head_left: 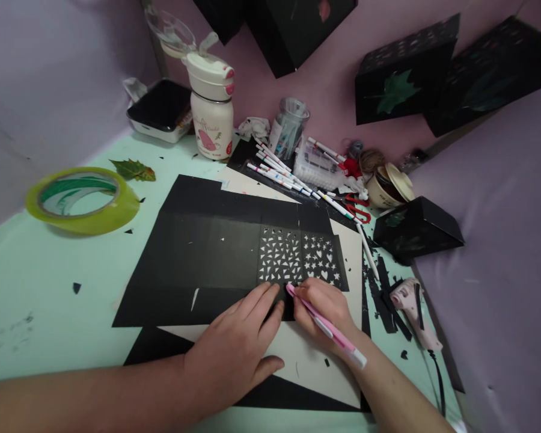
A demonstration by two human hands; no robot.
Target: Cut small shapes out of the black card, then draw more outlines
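Observation:
My left hand [241,340] lies flat on the lower edge of a large black card sheet [198,249], fingers stretched out and pressing on it. In my right hand [322,310] is a slim pink and white craft knife [331,331], gripped like a pen. Its tip meets the card just below two cut-out panels. One panel [280,255] is pierced with small triangles and other shapes, the other [322,258] with stars and hearts. Under the black card lies a pale grey sheet [306,361], with more black card [157,346] beneath. The blade tip is too small to make out.
On the left lie a roll of yellow-green tape [83,225] and a leaf [135,170]. Behind stand a white bottle [211,114], white markers [275,168] and red-handled scissors [359,210]. A glue gun [417,310] with a cable lies right, near black scraps [385,300] and a black box [419,228].

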